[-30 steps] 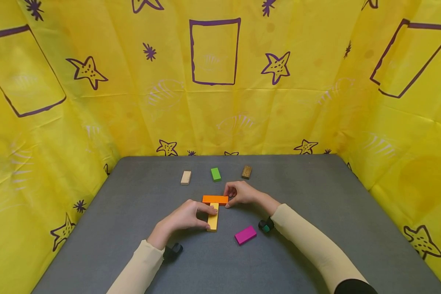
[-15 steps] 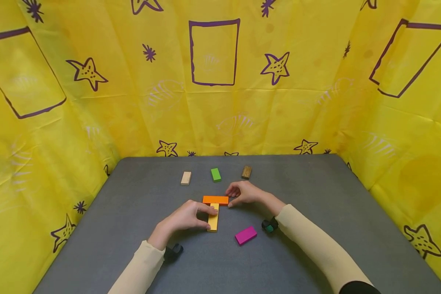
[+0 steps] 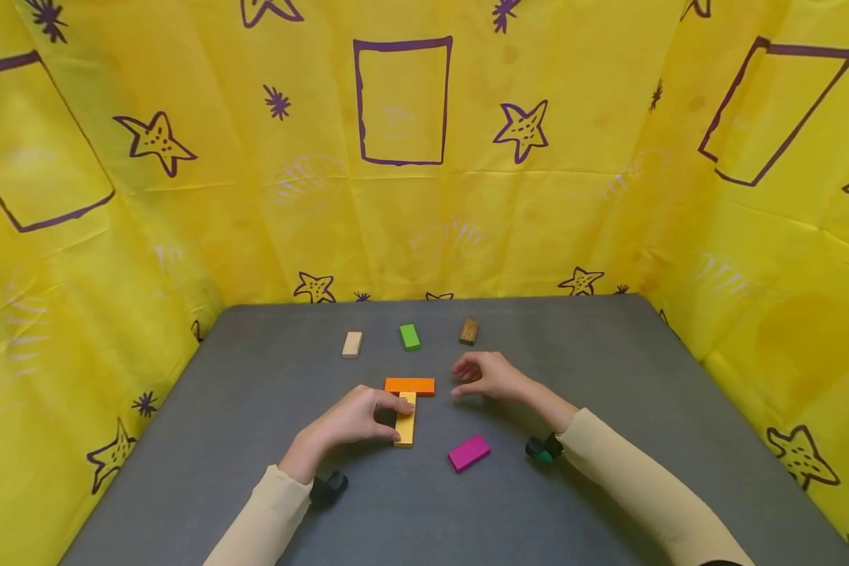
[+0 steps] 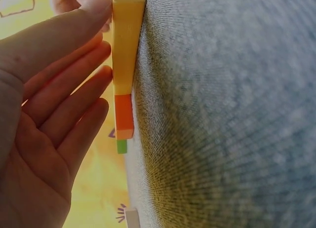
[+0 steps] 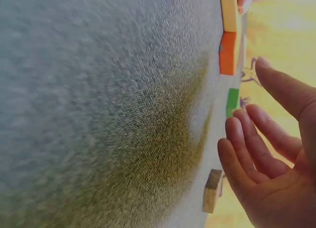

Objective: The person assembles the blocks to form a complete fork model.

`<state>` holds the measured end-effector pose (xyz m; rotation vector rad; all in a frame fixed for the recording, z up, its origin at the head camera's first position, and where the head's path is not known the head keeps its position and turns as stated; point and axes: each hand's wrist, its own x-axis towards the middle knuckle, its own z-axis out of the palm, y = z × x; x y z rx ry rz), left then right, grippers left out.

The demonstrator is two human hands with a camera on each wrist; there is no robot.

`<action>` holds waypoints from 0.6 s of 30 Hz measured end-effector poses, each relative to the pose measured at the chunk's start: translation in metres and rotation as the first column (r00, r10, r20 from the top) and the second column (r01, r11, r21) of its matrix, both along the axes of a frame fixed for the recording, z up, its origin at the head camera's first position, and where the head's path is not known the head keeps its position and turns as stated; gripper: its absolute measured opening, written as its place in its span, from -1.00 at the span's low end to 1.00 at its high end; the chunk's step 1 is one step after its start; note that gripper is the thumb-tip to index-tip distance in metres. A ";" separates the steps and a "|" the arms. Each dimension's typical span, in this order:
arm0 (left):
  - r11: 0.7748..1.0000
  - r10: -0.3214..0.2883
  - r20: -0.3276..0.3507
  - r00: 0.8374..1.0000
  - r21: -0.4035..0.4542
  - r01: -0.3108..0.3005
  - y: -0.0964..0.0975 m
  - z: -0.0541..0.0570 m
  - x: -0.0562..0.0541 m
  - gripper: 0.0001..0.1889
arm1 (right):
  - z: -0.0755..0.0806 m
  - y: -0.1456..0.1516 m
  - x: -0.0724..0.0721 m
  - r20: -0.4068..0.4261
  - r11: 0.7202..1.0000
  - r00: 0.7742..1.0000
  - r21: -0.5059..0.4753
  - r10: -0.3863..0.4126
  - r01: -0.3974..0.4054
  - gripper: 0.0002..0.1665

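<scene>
My left hand (image 3: 357,414) is over a yellow block (image 3: 406,428) lying lengthwise on the table. Its thumb and fingertips touch the block's upper side, with the fingers fairly straight in the left wrist view. Against the far end of the yellow block lies an orange block (image 3: 410,386), set crosswise so the two form a T. My right hand (image 3: 491,376) hovers to the right of the orange block, apart from it. Nothing is between its loosely bent fingers (image 5: 239,139) and thumb.
Behind the T lie a pale wooden block (image 3: 351,344), a green block (image 3: 409,337) and a brown block (image 3: 469,332). A magenta block (image 3: 469,453) lies nearer, between the forearms. Yellow printed cloth (image 3: 410,236) surrounds the grey table (image 3: 608,377) at the back and sides.
My right hand has left the end of the orange block and drawn off to the right. The left hand stays on the yellow block. The head view has shifted slightly.
</scene>
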<state>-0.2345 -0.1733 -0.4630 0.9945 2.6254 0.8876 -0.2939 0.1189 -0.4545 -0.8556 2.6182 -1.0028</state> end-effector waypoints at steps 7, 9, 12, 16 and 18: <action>1.000 -0.006 -0.007 1.000 -0.009 0.006 0.000 0.000 0.000 -0.53 | 0.004 0.007 0.019 0.015 1.000 1.000 -0.007 -0.017 0.017 -0.51; 1.000 -0.003 -0.016 1.000 -0.011 0.002 -0.001 0.000 0.000 -0.52 | 0.003 0.009 0.024 0.010 1.000 1.000 -0.013 -0.019 0.019 -0.51; 1.000 0.006 -0.030 1.000 -0.011 -0.006 -0.001 0.000 -0.001 -0.51 | 0.003 0.011 0.031 -0.003 0.999 1.000 -0.026 -0.022 0.022 -0.51; 1.000 0.017 -0.034 0.999 -0.019 -0.018 -0.002 0.001 -0.003 -0.51 | 0.003 0.015 0.038 -0.031 0.999 0.999 -0.027 -0.022 0.021 -0.52; 1.000 0.021 -0.033 0.999 -0.021 -0.021 -0.002 0.000 -0.004 -0.52 | 0.002 0.017 0.042 -0.038 1.000 0.999 -0.022 -0.021 0.020 -0.52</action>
